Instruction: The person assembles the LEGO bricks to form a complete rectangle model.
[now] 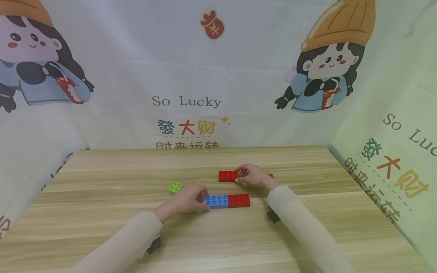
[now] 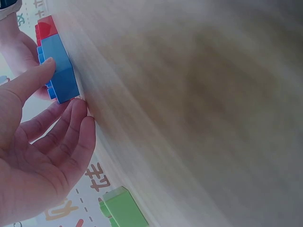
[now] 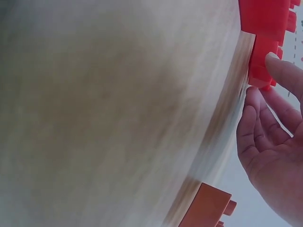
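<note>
A blue toy building brick lies end to end with a red brick, both studs up on the table. At the blue brick's left end my left hand pinches it, the thumb on the near side in the left wrist view and the fingers curled by its end. Farther back lies a second red brick. Its right end is held by my right hand, with thumb and fingertips about it in the right wrist view. The two red bricks are apart.
Just behind my left hand sits a small lime-green brick. An orange-brown brick stands beyond my right hand, mostly hidden in the head view. Printed cloth walls the wooden table at the back and sides.
</note>
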`<action>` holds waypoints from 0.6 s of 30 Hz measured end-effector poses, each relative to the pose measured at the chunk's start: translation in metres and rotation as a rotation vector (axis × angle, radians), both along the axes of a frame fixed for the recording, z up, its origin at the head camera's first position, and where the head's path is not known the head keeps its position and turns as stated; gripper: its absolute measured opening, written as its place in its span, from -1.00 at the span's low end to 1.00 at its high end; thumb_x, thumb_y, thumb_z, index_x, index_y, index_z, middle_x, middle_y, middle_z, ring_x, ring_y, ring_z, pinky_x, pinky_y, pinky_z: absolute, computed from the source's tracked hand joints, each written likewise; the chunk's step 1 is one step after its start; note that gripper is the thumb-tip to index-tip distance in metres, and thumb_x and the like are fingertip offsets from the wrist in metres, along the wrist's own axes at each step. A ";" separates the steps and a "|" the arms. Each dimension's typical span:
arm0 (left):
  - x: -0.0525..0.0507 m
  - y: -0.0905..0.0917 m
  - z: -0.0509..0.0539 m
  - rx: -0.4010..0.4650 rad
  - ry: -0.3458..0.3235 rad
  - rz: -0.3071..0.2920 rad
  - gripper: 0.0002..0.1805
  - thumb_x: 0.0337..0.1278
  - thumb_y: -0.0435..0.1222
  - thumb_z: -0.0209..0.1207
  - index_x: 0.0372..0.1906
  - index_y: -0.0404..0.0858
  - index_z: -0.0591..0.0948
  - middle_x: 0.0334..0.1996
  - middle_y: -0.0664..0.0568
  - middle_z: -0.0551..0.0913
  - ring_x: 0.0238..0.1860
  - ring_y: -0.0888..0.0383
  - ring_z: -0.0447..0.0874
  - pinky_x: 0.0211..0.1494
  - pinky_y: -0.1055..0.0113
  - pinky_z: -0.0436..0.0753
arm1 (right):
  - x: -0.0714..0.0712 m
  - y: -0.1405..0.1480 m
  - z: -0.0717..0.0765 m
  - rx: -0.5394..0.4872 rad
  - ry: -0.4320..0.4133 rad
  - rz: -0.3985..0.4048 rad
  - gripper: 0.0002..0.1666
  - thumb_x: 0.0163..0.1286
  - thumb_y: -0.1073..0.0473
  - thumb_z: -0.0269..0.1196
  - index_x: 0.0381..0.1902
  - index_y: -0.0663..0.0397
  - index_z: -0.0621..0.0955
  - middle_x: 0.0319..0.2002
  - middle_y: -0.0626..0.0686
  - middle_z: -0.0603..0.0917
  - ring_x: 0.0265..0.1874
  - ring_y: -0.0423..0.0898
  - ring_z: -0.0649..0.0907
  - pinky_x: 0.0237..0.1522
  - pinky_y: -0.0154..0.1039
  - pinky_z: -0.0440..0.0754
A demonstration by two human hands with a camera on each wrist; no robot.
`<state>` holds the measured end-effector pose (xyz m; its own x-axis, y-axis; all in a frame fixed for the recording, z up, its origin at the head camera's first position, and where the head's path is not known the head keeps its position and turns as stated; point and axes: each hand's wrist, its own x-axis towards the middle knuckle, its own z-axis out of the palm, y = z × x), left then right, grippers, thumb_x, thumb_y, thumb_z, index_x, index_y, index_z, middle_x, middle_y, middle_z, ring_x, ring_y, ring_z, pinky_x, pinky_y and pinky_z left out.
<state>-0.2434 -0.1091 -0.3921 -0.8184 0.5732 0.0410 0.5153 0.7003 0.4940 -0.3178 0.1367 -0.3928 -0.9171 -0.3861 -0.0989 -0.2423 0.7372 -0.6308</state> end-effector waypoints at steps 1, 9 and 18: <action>0.000 0.000 0.000 -0.001 -0.001 0.001 -0.67 -0.20 -0.20 0.32 -0.30 -0.26 0.52 -0.48 0.08 0.50 -0.42 0.20 0.44 -0.33 0.32 0.45 | 0.000 0.001 0.000 -0.003 0.000 0.002 -0.61 0.15 0.20 0.25 -0.04 0.12 0.50 -0.30 -0.01 0.52 -0.27 -0.09 0.48 -0.22 -0.22 0.46; 0.000 -0.001 0.000 0.005 -0.007 0.006 -0.67 -0.20 -0.20 0.32 -0.29 -0.27 0.52 -0.49 0.08 0.50 -0.43 0.20 0.44 -0.33 0.31 0.45 | 0.000 0.007 0.000 -0.013 0.002 -0.003 -0.61 0.15 0.20 0.24 -0.04 0.15 0.48 -0.28 0.00 0.52 -0.26 -0.08 0.49 -0.19 -0.20 0.47; -0.002 -0.002 -0.001 0.012 0.009 -0.013 -0.68 -0.20 -0.20 0.32 -0.31 -0.26 0.52 -0.49 0.07 0.51 -0.43 0.19 0.44 -0.34 0.31 0.45 | 0.001 0.016 -0.002 -0.037 0.027 0.012 -0.59 0.13 0.21 0.26 -0.04 0.19 0.48 -0.29 0.01 0.53 -0.30 -0.09 0.51 -0.32 -0.27 0.52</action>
